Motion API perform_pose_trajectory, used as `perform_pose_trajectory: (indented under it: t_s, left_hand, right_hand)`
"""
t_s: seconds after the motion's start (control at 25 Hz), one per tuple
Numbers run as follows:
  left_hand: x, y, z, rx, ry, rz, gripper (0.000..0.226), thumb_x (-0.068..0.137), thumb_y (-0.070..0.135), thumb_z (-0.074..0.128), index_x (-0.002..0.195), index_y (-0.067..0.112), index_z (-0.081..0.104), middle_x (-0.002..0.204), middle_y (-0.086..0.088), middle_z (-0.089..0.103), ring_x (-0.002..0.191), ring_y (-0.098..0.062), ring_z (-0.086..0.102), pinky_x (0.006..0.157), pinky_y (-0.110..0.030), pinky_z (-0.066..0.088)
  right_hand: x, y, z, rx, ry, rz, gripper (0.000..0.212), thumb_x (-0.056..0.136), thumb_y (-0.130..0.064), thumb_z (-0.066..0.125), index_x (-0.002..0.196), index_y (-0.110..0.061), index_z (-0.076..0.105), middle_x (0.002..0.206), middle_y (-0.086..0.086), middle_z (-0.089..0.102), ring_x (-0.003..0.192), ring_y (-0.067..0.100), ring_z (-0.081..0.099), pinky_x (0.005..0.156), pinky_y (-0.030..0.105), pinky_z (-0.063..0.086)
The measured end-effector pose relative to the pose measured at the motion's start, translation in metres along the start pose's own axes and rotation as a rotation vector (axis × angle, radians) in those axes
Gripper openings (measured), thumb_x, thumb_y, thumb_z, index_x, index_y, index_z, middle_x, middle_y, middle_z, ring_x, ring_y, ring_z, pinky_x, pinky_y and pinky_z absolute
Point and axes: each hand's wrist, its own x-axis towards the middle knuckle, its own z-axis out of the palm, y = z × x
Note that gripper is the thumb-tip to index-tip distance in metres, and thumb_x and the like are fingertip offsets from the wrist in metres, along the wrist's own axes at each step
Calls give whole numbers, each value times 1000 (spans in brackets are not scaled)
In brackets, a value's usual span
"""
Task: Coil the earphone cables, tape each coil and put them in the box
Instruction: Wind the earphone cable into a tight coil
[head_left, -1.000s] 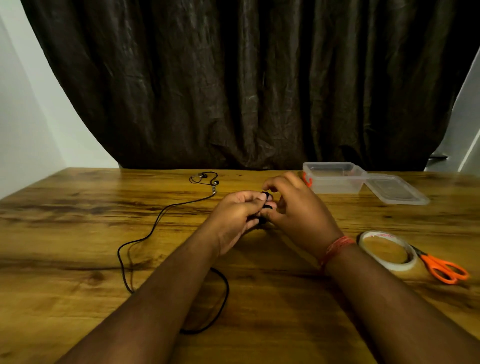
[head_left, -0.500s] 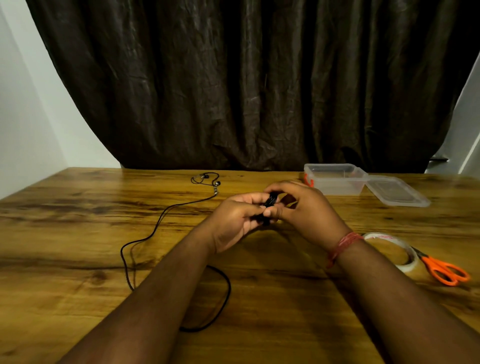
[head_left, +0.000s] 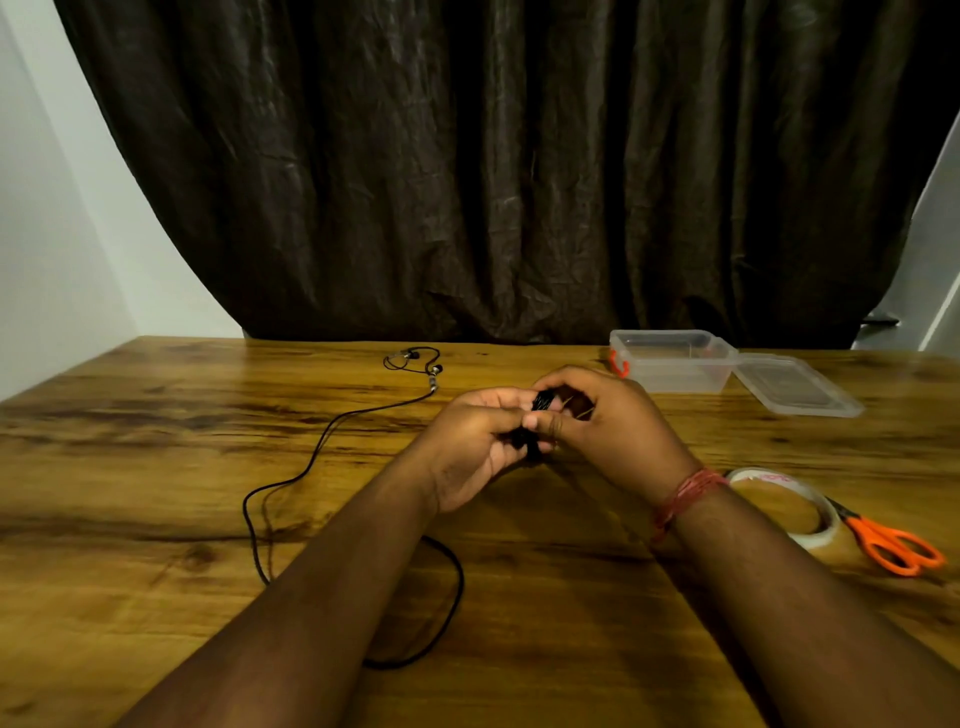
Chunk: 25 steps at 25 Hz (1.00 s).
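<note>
Left hand: the left hand (head_left: 475, 441), at the middle of the frame, curls its fingers round a small black coil (head_left: 540, 415) of earphone cable (head_left: 311, 467).
Right hand: the right hand (head_left: 608, 421) meets it from the right and pinches the same coil between thumb and fingertips.
Cable: the loose length runs from the hands down under the left forearm, loops through the lower left of the frame and ends at the earbuds (head_left: 413, 358) up left of centre.
Box: the clear box (head_left: 675, 364) stands open at the upper right, its lid (head_left: 795, 384) just beside it.
Tools: the tape roll (head_left: 779, 504) and the orange scissors (head_left: 893, 540) lie at the right edge.
Risk: much cable is unwound, so the trailing loop could snag under the forearm and drag the turns loose; freeing a hand for tape could let the coil spring open.
Change: against half a second ago the hands sit almost where they were, with the right fingers curled closer over the coil; the loose cable lies the same.
</note>
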Motion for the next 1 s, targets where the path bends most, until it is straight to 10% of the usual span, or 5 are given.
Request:
perform_pose_trajectory:
  t_s: [0.16,0.44,0.68,1.0]
  left_hand:
    - [0,-5,4,22,53,-8,23,100,12,50,109,-6,61,99,-23,63,79,-18,66,87,-38,53]
    - [-1,4,-1,-242,41,41,22,101,4,36,91,3,56,74,-6,51,60,-11,44,58,-24,46]
    - [-4,4,4,-187,36,71,23,102,6,37,92,3,56,73,-7,56,60,-11,50,60,-25,52]
    - [-6,4,14,-157,104,96,26,103,2,36,86,1,56,80,-11,57,69,-14,53,64,-23,57]
  right_hand:
    - [-1,-5,3,-177,-25,-117,41,70,-52,72,102,-28,68,93,-14,57,85,-2,50,73,8,40]
    - [2,-5,-1,185,-34,91,18,92,-16,63,104,-29,68,100,-13,66,96,1,62,88,22,51]
    - [0,-8,0,410,-75,114,20,90,-5,64,108,-13,66,97,14,68,84,14,62,82,29,54]
    - [2,-8,4,444,-25,130,22,90,2,57,93,-19,59,73,-5,62,64,3,62,61,17,51]
